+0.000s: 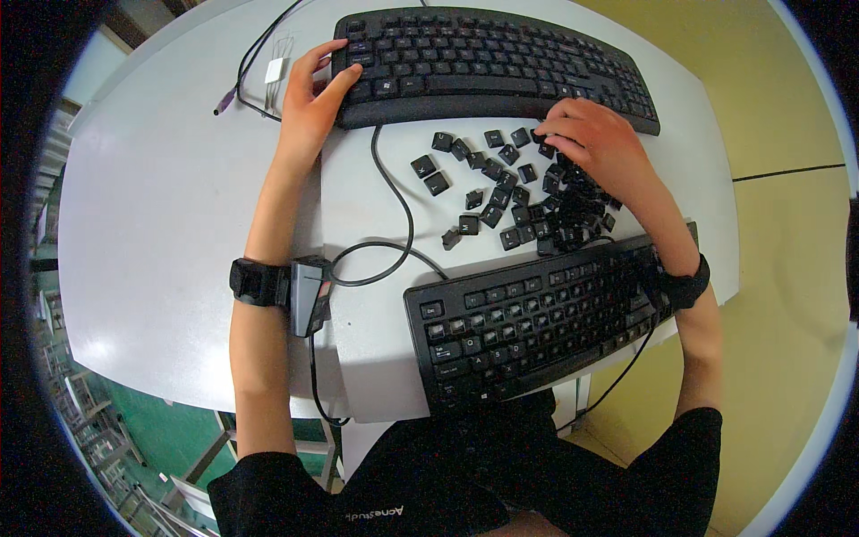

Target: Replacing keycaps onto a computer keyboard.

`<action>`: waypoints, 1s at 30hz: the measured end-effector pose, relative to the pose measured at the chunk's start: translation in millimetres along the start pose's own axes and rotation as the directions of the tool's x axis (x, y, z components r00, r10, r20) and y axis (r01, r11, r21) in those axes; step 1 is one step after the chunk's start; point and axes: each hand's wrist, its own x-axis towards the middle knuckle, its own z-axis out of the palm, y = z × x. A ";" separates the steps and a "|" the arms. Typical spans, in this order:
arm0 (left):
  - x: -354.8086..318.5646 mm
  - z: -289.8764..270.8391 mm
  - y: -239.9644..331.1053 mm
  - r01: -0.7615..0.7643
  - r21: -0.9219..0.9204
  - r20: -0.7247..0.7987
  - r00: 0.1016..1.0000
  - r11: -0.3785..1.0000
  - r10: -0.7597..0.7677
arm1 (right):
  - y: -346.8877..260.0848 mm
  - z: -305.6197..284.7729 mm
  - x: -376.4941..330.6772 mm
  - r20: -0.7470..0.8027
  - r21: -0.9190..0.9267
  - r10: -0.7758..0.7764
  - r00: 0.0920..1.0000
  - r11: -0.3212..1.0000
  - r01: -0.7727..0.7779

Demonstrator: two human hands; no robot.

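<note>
A black keyboard (488, 85) with its keycaps on lies across the far side of the white table. My left hand (313, 94) grips its left end, with the index finger and thumb on the edge keys. Just below its near right edge, my right hand (595, 143) has its fingers drawn together at a small black keycap (538, 136). Beneath and beside that hand, many loose black keycaps (573, 210) lie heaped and scattered. Nearer to me, a second black keyboard (537, 327) rests at a slant, with many keycaps gone from its middle and right.
A wire keycap puller (276, 72) with a white handle lies left of the far keyboard, near a cable with a purple plug (220, 107). A black cable (394, 246) loops between the keyboards. Both wrists wear black bands; the left carries a grey device (310, 295).
</note>
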 end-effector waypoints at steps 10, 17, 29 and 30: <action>2.4 4.7 -1.8 -0.007 -0.008 -0.014 1.000 1.000 0.006 | -7.6 -8.2 -12.4 -0.025 -0.019 -0.009 1.000 1.000 0.008; 2.1 3.2 -1.8 -0.015 -0.012 0.002 1.000 1.000 0.015 | -4.8 -3.0 -17.2 -0.065 0.044 -0.054 0.996 0.997 0.057; 3.9 7.0 0.2 0.024 -0.059 0.007 1.000 0.998 -0.023 | -3.4 -7.9 -17.8 -0.016 0.137 -0.052 0.999 0.989 0.053; 4.2 6.4 -0.2 0.018 -0.049 0.005 1.000 0.999 -0.018 | -1.4 -7.9 -17.0 -0.006 0.151 -0.086 0.996 0.985 0.086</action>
